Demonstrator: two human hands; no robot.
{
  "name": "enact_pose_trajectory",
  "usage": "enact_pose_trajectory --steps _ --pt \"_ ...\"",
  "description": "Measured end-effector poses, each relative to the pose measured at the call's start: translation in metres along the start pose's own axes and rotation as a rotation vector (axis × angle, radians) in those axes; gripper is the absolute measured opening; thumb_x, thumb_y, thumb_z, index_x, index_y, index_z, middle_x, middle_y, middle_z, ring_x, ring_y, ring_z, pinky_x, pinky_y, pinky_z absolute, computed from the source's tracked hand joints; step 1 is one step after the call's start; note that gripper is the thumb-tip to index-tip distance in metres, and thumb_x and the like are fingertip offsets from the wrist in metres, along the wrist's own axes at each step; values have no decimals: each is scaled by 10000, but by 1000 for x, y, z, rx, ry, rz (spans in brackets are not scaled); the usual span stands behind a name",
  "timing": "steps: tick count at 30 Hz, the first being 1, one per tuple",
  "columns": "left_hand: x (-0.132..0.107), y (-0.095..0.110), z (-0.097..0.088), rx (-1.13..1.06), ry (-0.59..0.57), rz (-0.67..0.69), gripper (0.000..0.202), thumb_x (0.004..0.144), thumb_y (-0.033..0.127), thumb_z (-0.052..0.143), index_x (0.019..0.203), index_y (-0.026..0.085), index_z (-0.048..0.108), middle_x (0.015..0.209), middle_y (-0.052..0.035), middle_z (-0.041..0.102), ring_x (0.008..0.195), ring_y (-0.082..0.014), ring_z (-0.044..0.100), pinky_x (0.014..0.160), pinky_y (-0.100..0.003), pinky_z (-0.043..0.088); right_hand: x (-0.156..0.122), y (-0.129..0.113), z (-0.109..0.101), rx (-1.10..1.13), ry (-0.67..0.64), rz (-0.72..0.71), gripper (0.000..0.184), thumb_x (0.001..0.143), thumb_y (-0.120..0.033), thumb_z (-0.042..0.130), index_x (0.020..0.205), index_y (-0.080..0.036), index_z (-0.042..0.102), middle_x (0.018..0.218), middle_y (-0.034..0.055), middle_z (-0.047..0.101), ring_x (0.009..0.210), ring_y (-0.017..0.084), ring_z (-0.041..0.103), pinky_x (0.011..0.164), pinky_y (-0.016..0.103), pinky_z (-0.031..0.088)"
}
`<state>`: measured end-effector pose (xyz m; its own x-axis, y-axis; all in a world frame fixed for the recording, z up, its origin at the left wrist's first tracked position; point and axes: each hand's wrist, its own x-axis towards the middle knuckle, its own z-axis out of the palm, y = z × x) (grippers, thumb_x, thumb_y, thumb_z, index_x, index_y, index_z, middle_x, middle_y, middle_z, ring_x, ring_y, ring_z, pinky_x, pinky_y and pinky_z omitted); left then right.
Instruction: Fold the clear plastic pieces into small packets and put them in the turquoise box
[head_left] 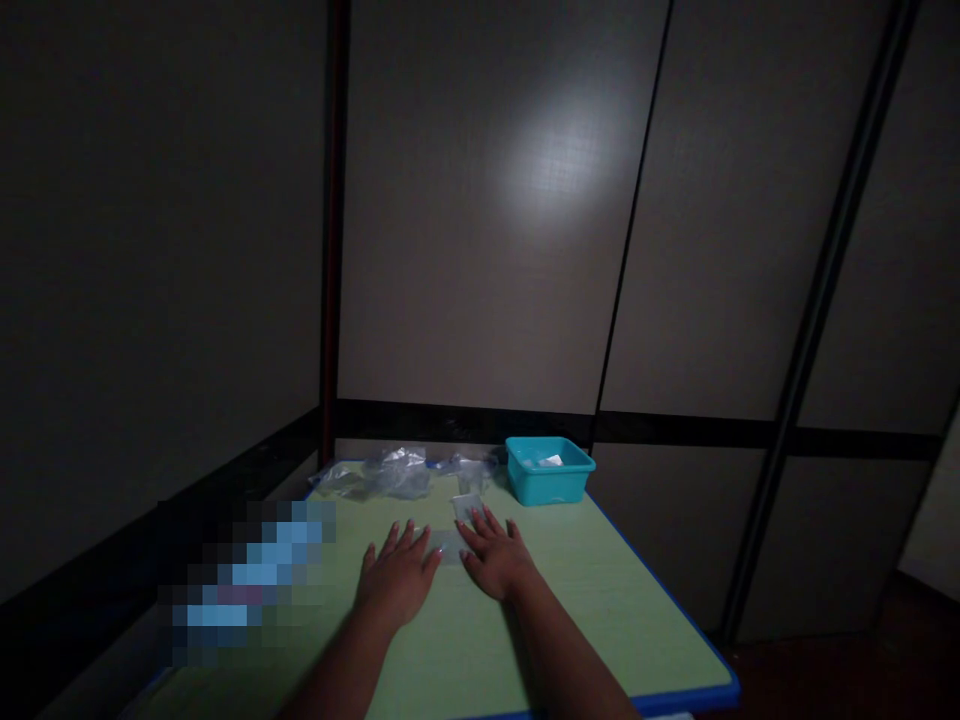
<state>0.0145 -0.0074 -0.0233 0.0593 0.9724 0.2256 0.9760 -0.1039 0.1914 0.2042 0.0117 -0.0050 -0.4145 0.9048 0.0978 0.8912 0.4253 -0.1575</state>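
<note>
I see green table (600,600) beyond the right forearm, running out to a blue edge between two and four o'clock; dark panels (480,250) rise at twelve, just past the far side. The left hand (397,575) and right hand (495,555) lie palm down, fingers spread wide, neither gripping anything. The clear sheet (450,548) lies flat between them, its ends partly covered. A packet (466,505) sits at one o'clock; I can't tell whether the right fingertips touch it. Crumpled bags (405,478) lie at eleven, and a turquoise basket (550,488) at two mostly hides its contents. Pixelation (255,580) masks nine o'clock. Any print on the bags is too dim to read.
</note>
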Motion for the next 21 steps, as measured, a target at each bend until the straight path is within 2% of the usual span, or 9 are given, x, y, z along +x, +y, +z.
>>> enact_pose_trajectory --steps 8,10,12,14,16,18,21 --pt "5 -5 0 27 44 -173 652 842 555 225 1346 155 330 1435 -163 200 1331 -313 71 980 -592 113 -3 -3 -3 -24 -3 6 518 879 -488 214 1378 -368 145 1476 -30 67 1344 187 -34 1027 517 35" --pt "3 -2 -6 13 88 -96 634 847 542 251 1352 165 316 1448 -140 165 1336 -295 51 995 -575 105 -1 -3 -2 -24 -3 7 516 879 -494 211 1376 -372 146 1476 -27 67 1344 194 -29 1023 529 39" --pt "-1 3 -11 -37 87 95 599 853 536 276 1362 221 291 1461 -83 141 1341 -258 58 1024 -535 95 0 -2 -1 -21 -3 7 515 878 -498 214 1375 -379 143 1476 -23 68 1344 201 -23 1018 545 47" --pt "-5 9 -14 -111 23 320 569 862 545 267 1370 288 250 1461 -24 149 1338 -220 110 1049 -497 87 2 0 1 -19 -8 4 513 876 -504 221 1371 -386 153 1475 -22 72 1344 203 -17 1015 552 57" --pt "-8 14 -14 -160 -39 449 575 866 567 231 1377 304 215 1454 -3 171 1332 -204 149 1062 -484 69 3 1 2 -14 -11 -2 512 874 -513 220 1368 -383 173 1474 -18 79 1345 202 -10 1015 551 65" --pt "-10 17 -13 -174 -83 472 609 861 593 203 1383 279 208 1450 -15 181 1329 -208 160 1066 -487 58 3 2 2 -1 -6 -7 519 872 -531 208 1368 -378 179 1473 -13 84 1345 202 -4 1016 550 65" --pt "-11 20 -11 -165 -126 431 650 853 611 186 1378 232 245 1440 -49 205 1326 -220 172 1066 -485 64 2 2 1 13 -2 -2 532 867 -550 201 1370 -385 158 1473 -17 77 1345 201 -3 1018 548 54"
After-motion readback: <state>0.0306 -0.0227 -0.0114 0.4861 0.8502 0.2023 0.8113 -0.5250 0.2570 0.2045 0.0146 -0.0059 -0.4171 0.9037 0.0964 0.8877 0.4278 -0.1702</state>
